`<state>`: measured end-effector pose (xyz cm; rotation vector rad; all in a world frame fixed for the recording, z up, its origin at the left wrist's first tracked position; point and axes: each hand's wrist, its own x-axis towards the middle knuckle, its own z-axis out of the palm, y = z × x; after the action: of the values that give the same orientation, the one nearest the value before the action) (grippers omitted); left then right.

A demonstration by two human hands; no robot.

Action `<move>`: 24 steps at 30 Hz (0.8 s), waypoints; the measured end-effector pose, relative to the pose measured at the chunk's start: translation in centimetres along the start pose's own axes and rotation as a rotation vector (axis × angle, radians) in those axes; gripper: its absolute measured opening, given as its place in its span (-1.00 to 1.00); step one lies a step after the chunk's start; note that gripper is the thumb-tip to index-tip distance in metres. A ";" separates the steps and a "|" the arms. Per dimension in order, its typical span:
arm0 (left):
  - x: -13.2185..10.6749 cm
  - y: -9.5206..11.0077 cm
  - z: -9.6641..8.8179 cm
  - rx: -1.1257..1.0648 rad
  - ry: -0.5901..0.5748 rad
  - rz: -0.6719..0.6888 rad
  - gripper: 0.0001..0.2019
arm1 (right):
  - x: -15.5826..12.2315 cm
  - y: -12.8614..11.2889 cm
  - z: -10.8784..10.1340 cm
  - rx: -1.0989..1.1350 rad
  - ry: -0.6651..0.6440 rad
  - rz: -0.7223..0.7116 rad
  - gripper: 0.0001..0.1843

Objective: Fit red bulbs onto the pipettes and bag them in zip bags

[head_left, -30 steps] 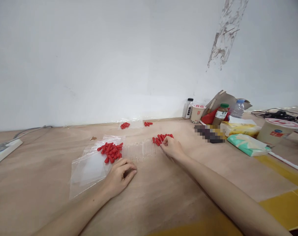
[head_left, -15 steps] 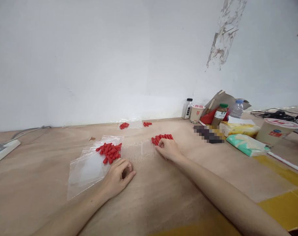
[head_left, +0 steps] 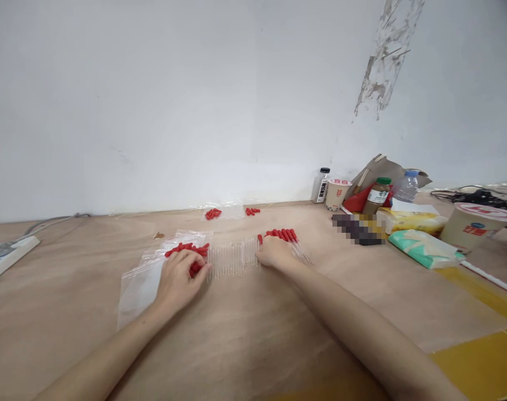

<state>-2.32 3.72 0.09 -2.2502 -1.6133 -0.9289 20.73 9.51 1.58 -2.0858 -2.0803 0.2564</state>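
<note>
**Left hand [head_left: 179, 283] is resting over loose red bulbs [head_left: 186, 248]; right hand [head_left: 276, 252] is lying at bulb-tipped tubes [head_left: 293, 236]**

On the table [head_left: 237, 334], the step in hand seems to be pairing bulbs with thin tubes: the left hand is covering the supply, the right is attending to the bulb ends. The loose red bulbs are lying from twelve to one o'clock of the left hand, on flat plastic bags [head_left: 132, 289] that are spreading towards nine o'clock. Bare clear tubes [head_left: 230, 259] are lying side by side between the hands, at nine o'clock from the right. The bulb-tipped tubes are slanting from its one o'clock to its three.

The next move is probably calling for a light pinch on a single bulb, with the thin tubes being kept from rolling.

The left grip is curling loosely, thumb apart, with red showing in the gap; I cannot tell whether it is pinching a bulb. The right grip is hiding its own fingertips, so its state is not showing either. Clear tubes are blending into the table, making a count unsafe. Towards three o'clock, a dark object [head_left: 356, 227] is sitting under pixelation, and both forearms [head_left: 362, 329] are running off the bottom edge.
</note>
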 end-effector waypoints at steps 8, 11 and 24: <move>3.6 -3.8 -0.1 0.217 -0.014 -0.062 -0.80 | 0.4 -0.9 -0.1 0.031 -0.049 0.007 -0.72; 4.5 -4.0 0.8 0.223 -0.021 -0.032 -0.79 | 0.3 -0.5 -0.4 0.070 -0.053 0.002 -0.75; 2.9 -1.4 -1.0 -0.045 -0.015 0.083 -0.81 | -2.4 6.6 0.3 0.709 -0.073 -0.377 -0.72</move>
<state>-3.40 6.01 2.36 -2.3400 -1.5064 -0.9387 27.02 7.13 -0.33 -1.2697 -1.9650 0.8659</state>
